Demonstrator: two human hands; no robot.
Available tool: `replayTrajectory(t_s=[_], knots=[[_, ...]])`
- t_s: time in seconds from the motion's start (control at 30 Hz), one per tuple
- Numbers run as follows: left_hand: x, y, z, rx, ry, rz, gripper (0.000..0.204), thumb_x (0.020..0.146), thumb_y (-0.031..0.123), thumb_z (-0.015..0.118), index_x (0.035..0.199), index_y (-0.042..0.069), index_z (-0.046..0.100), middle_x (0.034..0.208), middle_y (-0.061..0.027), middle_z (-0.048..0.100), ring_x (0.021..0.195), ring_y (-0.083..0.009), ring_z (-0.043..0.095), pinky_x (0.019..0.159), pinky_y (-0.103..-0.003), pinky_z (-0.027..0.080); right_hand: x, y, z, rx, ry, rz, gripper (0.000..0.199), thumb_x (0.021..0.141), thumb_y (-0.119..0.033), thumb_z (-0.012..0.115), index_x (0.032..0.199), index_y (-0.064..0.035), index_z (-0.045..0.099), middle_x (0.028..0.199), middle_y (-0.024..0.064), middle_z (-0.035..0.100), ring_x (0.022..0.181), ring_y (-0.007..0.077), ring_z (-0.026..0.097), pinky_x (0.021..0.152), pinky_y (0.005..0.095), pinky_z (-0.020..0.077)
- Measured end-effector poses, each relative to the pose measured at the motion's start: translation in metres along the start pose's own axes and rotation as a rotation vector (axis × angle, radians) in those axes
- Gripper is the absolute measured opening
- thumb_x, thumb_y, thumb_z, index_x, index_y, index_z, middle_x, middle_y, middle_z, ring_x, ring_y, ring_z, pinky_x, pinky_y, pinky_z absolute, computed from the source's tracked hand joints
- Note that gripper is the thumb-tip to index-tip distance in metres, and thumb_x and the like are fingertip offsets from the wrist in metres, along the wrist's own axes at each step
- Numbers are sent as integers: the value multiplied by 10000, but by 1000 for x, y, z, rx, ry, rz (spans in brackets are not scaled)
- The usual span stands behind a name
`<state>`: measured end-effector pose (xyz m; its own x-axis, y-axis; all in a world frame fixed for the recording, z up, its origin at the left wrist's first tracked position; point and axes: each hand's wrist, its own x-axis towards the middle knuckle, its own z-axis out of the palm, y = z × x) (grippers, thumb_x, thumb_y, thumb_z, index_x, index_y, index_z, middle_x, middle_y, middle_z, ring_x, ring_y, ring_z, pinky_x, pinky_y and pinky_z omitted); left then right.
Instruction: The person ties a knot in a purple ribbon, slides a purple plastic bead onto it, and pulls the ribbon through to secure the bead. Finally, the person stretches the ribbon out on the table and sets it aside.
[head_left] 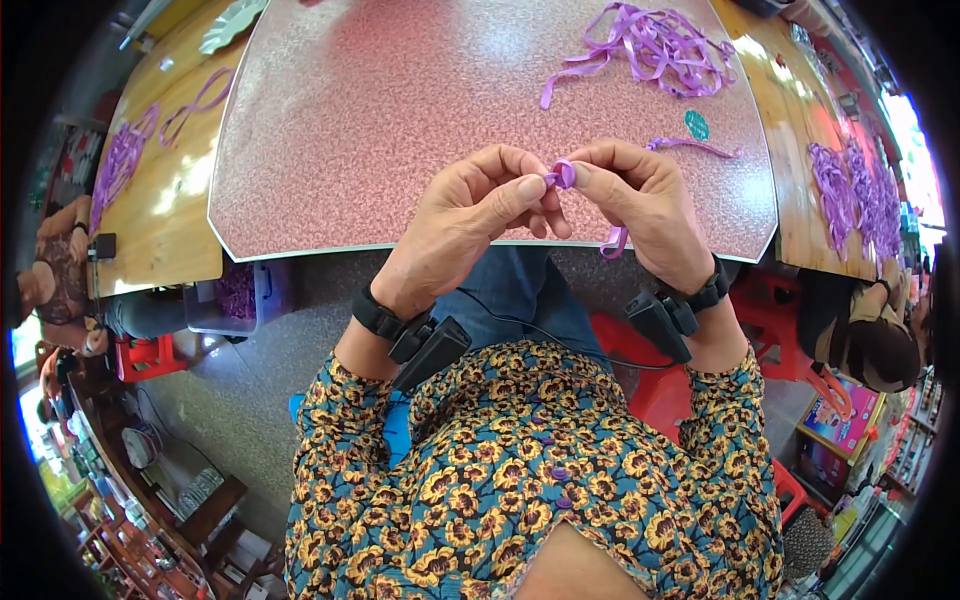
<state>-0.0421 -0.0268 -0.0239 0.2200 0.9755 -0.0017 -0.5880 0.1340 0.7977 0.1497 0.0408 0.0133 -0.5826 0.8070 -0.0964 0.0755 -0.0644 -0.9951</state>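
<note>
Just above the near edge of a pink speckled table [400, 120], both my hands pinch one purple ribbon [566, 176]. A small loop of it stands up between the fingertips. My left hand [485, 200] grips one side with thumb and forefinger. On the other side, the thumb and fingers of my right hand [640, 200] close on the loop. The ribbon's loose end hangs below my right palm. Beyond that hand lies a short purple ribbon piece [700, 148], with a round green tag [697, 125] beside it.
A tangled heap of purple ribbons [660, 50] lies at the table's far right. Wooden side tables hold more ribbon bundles, left [122, 160] and right [855, 200]. People sit at both sides. Red stools [640, 375] and a clear plastic bin [235, 300] stand below table height.
</note>
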Motion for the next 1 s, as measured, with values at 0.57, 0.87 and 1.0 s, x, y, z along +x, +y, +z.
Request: replayTrajectory(t_s=[0.57,0.87,1.0], knots=[[3,-6,2,127,26,8,193,996,214,565,1041,26,560,916,-66,635,845,-139,619,767,-269,498,-4,-9,-4,-137,-36,-1,193,919,-143,676,1027,17,673,881,4,664,801,39,585,701,192,472],[4,-6,3,190,19,35,189,990,210,578,1028,25,568,876,-49,630,814,-118,603,756,-258,490,-5,-5,-4,-117,-48,-69,157,917,-111,676,1025,3,680,890,5,667,821,46,589,720,189,473],[4,-7,3,215,32,54,177,986,194,581,1023,20,572,879,-50,633,815,-116,605,755,-255,491,-6,-2,-4,-180,-53,-86,138,927,-90,654,1037,-9,676,873,-8,653,802,32,578,669,180,465]])
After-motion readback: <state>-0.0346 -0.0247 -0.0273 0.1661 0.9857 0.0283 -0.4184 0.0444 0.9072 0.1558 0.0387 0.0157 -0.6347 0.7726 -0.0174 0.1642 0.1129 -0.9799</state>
